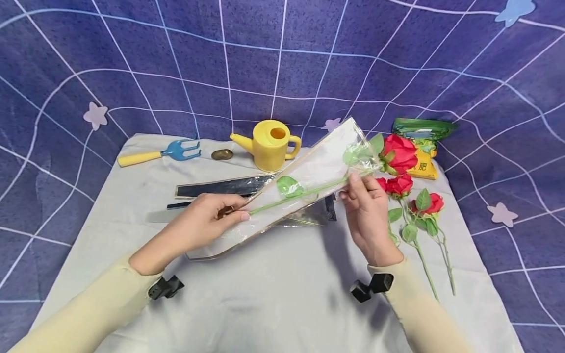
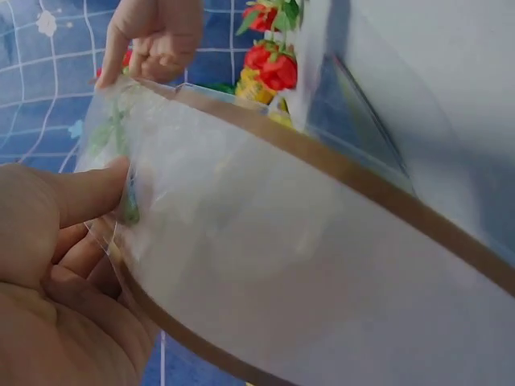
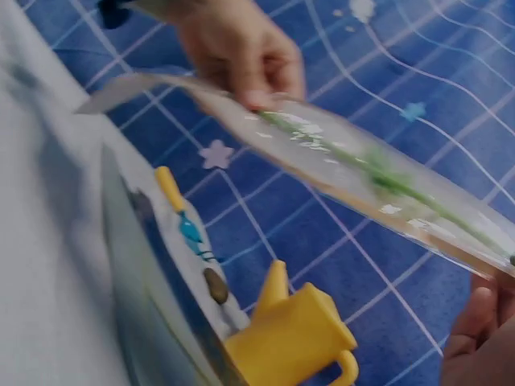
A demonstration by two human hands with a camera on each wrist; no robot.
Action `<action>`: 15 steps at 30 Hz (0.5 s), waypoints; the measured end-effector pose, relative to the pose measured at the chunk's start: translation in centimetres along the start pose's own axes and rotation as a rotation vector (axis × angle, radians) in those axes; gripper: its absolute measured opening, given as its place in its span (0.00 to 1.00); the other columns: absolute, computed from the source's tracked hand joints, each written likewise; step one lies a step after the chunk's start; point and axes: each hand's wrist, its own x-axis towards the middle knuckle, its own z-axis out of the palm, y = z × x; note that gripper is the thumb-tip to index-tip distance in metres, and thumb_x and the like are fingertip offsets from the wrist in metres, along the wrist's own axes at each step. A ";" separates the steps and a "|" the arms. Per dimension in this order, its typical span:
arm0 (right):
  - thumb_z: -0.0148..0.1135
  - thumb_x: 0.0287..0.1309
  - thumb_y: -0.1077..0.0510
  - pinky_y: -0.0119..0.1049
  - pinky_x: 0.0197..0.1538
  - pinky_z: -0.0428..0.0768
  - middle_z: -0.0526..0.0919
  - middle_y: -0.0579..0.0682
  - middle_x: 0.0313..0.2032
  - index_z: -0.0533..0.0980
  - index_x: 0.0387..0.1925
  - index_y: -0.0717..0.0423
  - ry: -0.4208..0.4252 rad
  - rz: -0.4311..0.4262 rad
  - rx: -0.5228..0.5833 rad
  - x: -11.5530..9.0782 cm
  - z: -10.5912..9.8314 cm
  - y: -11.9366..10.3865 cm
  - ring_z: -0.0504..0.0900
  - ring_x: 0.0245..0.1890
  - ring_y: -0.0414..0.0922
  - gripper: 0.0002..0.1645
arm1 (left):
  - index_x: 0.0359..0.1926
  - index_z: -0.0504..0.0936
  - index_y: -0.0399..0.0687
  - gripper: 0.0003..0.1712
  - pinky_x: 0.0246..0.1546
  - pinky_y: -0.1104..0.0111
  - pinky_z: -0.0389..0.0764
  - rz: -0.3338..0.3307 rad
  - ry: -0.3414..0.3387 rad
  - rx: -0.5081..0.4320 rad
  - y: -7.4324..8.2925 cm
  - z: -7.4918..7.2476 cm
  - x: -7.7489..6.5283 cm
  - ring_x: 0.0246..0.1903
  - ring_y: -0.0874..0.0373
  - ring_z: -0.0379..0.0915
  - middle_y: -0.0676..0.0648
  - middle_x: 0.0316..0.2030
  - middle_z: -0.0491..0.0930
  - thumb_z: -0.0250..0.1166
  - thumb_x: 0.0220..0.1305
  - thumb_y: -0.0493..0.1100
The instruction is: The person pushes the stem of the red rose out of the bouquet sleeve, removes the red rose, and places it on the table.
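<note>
A white flower sleeve (image 1: 320,159) with a clear front and gold-brown edging is held up at a slant over the table. Inside it lies a green stem with leaves (image 1: 289,186); its large red rose (image 1: 399,153) shows beyond the upper right end. My left hand (image 1: 200,220) pinches the sleeve and stem near the narrow lower end, thumb on the front, as the left wrist view also shows. Near the upper end, my right hand (image 1: 368,211) pinches the lower edge between thumb and fingers. In the right wrist view the sleeve (image 3: 354,173) spans both hands.
Black sleeves (image 1: 220,187) and clear film lie beneath. Behind stand a yellow watering can (image 1: 267,152), a brown stone (image 1: 222,154) and a blue hand fork (image 1: 181,150). To the right are more red roses (image 1: 399,185), a green bag (image 1: 423,127) and a yellow packet (image 1: 423,166).
</note>
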 end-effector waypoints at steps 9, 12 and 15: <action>0.65 0.55 0.67 0.32 0.29 0.71 0.77 0.55 0.27 0.76 0.31 0.69 0.093 -0.104 0.028 0.3 0.1 0.2 0.73 0.23 0.44 0.07 | 0.39 0.80 0.57 0.03 0.19 0.70 0.68 0.022 -0.033 -0.030 0.1 0.3 0.0 0.18 0.65 0.64 0.59 0.19 0.69 0.62 0.64 0.46; 0.64 0.55 0.68 0.33 0.29 0.69 0.77 0.55 0.27 0.76 0.33 0.69 0.082 -0.103 0.028 0.2 0.3 0.6 0.72 0.23 0.44 0.06 | 0.40 0.81 0.56 0.05 0.19 0.70 0.68 0.017 -0.030 -0.026 0.2 0.5 0.0 0.18 0.65 0.64 0.59 0.19 0.69 0.62 0.64 0.46; 0.64 0.55 0.69 0.32 0.28 0.69 0.78 0.55 0.28 0.76 0.36 0.71 0.077 -0.112 0.018 0.1 0.5 0.8 0.72 0.23 0.44 0.08 | 0.42 0.81 0.54 0.07 0.20 0.70 0.68 0.009 -0.027 -0.034 0.2 0.6 -0.1 0.18 0.65 0.64 0.59 0.20 0.71 0.62 0.64 0.46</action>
